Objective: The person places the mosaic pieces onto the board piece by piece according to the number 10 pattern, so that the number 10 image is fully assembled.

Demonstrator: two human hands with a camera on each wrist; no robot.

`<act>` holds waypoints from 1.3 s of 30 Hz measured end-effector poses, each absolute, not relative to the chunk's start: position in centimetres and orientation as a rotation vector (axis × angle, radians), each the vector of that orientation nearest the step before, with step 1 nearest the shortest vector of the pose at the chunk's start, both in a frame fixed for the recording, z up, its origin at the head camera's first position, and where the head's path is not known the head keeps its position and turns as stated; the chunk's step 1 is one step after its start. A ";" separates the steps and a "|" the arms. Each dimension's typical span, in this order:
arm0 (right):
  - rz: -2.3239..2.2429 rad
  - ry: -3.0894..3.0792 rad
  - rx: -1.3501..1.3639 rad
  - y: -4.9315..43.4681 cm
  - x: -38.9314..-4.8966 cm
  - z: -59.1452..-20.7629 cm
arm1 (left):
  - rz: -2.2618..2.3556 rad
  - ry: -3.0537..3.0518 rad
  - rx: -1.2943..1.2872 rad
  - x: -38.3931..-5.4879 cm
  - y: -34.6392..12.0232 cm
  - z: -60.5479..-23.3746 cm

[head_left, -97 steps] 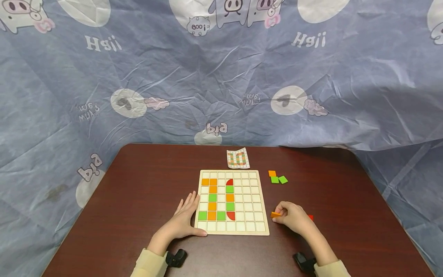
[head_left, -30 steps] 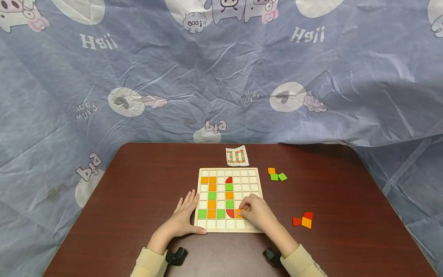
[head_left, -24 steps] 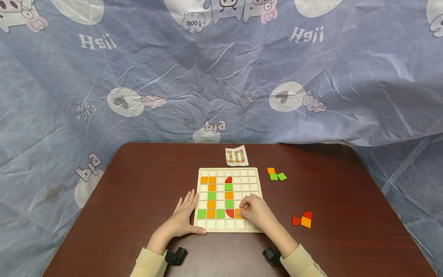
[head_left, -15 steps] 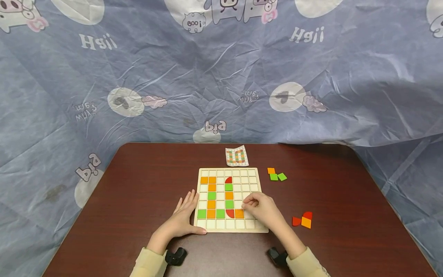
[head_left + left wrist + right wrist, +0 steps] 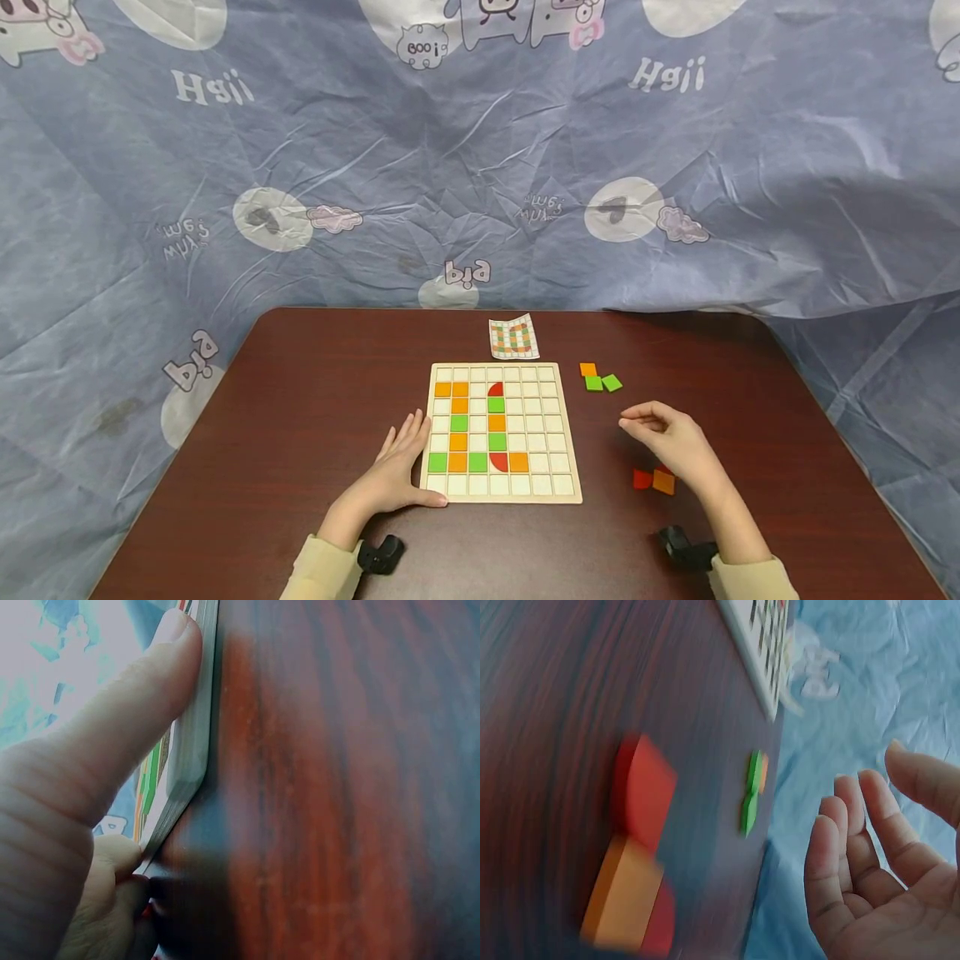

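The board [image 5: 538, 423] lies flat on the table [image 5: 337, 375], just left of centre, with tabletop showing along all four sides. The left hand [image 5: 393, 479] is spread against its left edge, the thumb over the near left corner. The right hand [image 5: 675, 440] hangs in the air well off the board's right edge, fingers softly bent, the thumb just apart from the fingertips. A wide strip of wood separates it from the board.

Below it sit a red piece [image 5: 642, 479] and an orange tile [image 5: 663, 482], the latter partly overlapping a second red piece [image 5: 660, 922] in the right wrist view. Farther off, two green tiles [image 5: 593, 383] lie near another orange one. On the board, an orange square [image 5: 518, 462] fills the cell beside a red quarter [image 5: 498, 462], with vacant cells rightward to the rim. The card [image 5: 513, 337] rests just past the far edge.
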State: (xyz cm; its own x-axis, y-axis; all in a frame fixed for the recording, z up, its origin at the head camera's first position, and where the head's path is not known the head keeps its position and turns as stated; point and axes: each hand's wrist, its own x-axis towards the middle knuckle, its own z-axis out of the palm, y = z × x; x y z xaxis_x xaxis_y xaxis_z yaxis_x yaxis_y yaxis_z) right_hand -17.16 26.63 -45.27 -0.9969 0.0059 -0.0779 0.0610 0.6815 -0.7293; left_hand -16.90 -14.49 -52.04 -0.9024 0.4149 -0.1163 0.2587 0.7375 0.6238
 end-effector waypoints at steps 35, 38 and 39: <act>-0.951 2.754 0.002 33.2 -15.9 -48.8 | 0.899 2.684 0.519 -16.7 -14.4 -51.9; -0.960 2.735 0.002 33.3 -16.0 -48.8 | 0.910 2.682 0.519 -16.7 -14.4 -51.9; -0.967 2.726 0.006 33.3 -16.0 -48.8 | 0.903 2.681 0.516 -16.8 -14.4 -51.9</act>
